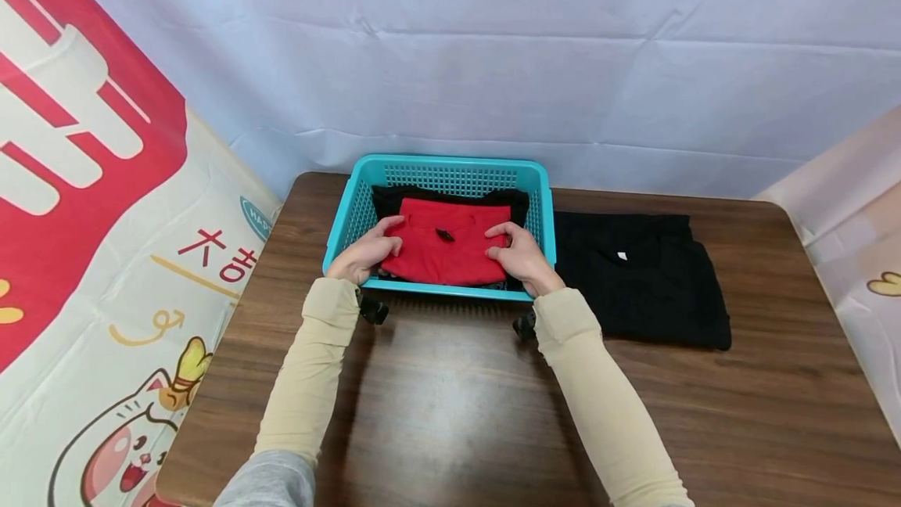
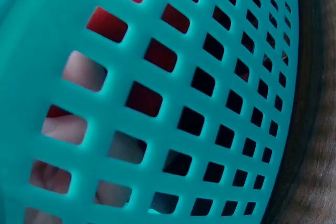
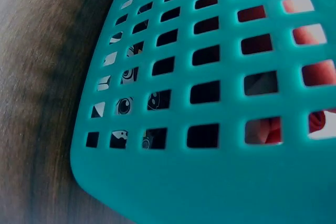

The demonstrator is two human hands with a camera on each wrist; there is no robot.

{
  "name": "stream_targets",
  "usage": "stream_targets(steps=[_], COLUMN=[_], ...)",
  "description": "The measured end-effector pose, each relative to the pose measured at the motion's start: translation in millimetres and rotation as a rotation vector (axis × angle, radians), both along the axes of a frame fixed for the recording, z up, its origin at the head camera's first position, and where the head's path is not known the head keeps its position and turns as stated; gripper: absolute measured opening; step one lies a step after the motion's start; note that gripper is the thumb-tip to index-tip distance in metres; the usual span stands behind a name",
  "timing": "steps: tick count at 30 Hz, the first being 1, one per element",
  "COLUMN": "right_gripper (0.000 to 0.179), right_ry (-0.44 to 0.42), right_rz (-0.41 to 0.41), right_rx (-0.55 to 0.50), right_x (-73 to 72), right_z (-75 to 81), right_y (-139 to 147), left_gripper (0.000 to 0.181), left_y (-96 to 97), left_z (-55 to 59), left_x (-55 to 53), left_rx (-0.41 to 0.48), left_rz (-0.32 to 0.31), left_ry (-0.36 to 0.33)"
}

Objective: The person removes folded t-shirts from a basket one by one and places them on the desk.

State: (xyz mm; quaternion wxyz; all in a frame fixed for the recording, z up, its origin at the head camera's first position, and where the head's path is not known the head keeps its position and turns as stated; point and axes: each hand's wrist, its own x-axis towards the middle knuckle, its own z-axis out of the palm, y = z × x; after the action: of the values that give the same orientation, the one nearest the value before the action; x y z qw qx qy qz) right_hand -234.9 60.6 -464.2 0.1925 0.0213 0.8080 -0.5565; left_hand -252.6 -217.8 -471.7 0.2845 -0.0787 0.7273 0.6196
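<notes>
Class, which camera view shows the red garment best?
The head view: the folded red garment appears nearly whole inside the turquoise basket, the left hand and right hand covering only parts of its sides. Both wrist views show just patches of red through the basket's holes.

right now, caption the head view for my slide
Left hand and right hand touch a red garment inside a turquoise basket, a folded black garment beside it on the wooden table.

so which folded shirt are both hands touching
The red shirt, on top in the turquoise basket; the black shirt with the white label lies outside, on the table.
</notes>
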Motion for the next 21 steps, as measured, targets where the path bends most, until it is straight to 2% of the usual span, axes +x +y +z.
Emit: stream_targets(steps=[6,8,15,21], right_gripper=[0.045,0.047,0.049,0.05], right_ry=[-0.065,-0.076,-0.075,-0.079], right_rz=[0.047,0.059,0.063,0.062], right_rx=[-0.028,-0.023,-0.007,-0.019], right_x=[-2.8,-3.6,-5.2,-4.4], right_z=[-2.3,-3.5,-5.2,-3.6], right_y=[0.1,-0.1,-0.3,-0.5], left_gripper=[0.06,0.057,0.052,0.055], left_y=[-0.4,0.2,1.9,1.4], left_z=[2.0,2.4,1.3,1.2], left_x=[1.8,2.3,0.8,1.8], left_rx=[-0.063,-0.091,-0.146,-0.154], left_rz=[-0.048,-0.046,-0.054,-0.067], left_ry=[0.024,0.023,0.036,0.044])
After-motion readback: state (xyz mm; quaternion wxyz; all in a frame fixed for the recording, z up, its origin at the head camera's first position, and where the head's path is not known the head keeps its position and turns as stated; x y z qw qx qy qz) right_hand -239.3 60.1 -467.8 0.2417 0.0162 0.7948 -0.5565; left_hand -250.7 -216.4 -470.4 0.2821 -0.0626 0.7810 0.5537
